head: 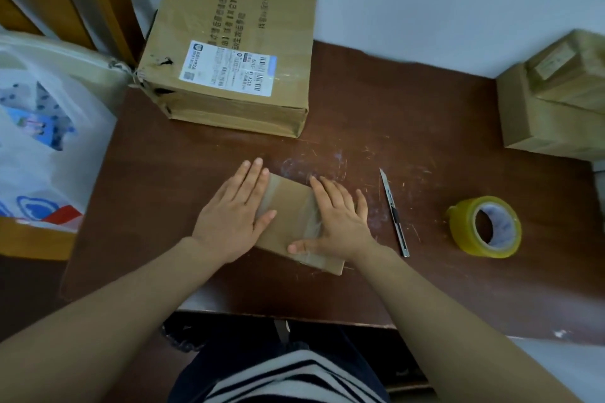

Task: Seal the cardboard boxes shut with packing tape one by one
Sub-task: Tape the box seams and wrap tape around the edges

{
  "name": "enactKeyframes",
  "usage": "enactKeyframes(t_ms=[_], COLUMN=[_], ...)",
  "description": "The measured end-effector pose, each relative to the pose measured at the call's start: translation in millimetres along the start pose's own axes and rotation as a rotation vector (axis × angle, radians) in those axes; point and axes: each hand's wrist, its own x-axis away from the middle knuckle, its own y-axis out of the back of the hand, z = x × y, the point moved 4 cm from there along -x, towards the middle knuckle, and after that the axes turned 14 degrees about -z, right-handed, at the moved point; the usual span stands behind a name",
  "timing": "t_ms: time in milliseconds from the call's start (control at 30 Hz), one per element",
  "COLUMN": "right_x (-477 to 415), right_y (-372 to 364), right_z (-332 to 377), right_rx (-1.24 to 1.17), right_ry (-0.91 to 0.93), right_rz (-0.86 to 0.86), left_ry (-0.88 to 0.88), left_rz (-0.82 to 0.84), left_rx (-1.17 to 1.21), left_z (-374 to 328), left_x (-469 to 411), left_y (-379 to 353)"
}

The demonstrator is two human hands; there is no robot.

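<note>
Closest to us is a striped shirt [288, 379], and from either side of it two bare forearms reach forward onto the brown tabletop [393, 127]. Our left hand [230, 216] lies flat with its fingers straight and close together, pressing down on the left end of a small cardboard box [288, 199]. Our right hand [337, 216] is spread flat over the box's right part, its thumb stretched out along the near edge, where a strip of clear tape [312, 227] crosses the cardboard. The box lies low and slightly askew under both palms, near the front middle of the tabletop; only its middle band and near right corner show between and below the hands.

Just right of the right hand lies a slim utility knife [394, 213], and further right a roll of yellowish packing tape [484, 226] rests tilted. A large labelled carton [235, 52] sits behind, against the wall. Stacked brown boxes [550, 108] stand at the far right edge, and a white plastic bag [42, 141] lies off the tabletop's left side.
</note>
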Motion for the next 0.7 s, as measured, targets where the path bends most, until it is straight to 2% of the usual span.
enactKeyframes(t_ms=[67, 133, 200, 267, 300, 367, 500, 600, 700], right_x=[4, 12, 21, 30, 34, 41, 59, 71, 79], right_y=[2, 8, 15, 15, 13, 20, 65, 103, 131], right_z=[0, -9, -25, -32, -30, -25, -27, -33, -45], right_rx=[-0.035, -0.19, -0.405, -0.51, -0.601, -0.872, -1.251, -1.457, -1.678], right_ry=[-0.018, -0.189, -0.531, -0.81, -0.881, -0.951, -1.044, -0.924, -0.832], right_rz=[-0.022, -0.153, -0.297, -0.245, -0.2, -0.277, -0.638, -0.936, -1.035], left_ry=[-0.004, 0.1, 0.371, 0.651, 0.735, 0.806, 0.82, 0.617, 0.474], left_rz=[0.034, 0.027, -0.063, 0.01, 0.063, -0.008, -0.381, -0.624, -0.704], left_rx=[0.0, 0.091, 0.28, 0.57, 0.718, 0.908, 1.121, 1.212, 1.293], left_z=[-1, 2, 6, 5, 0, -7, -20, -45, -73], left_x=[3, 6, 7, 8, 9, 9, 1, -13, -28], left_y=[-6, -1, 9, 9, 8, 17, 66, 107, 133])
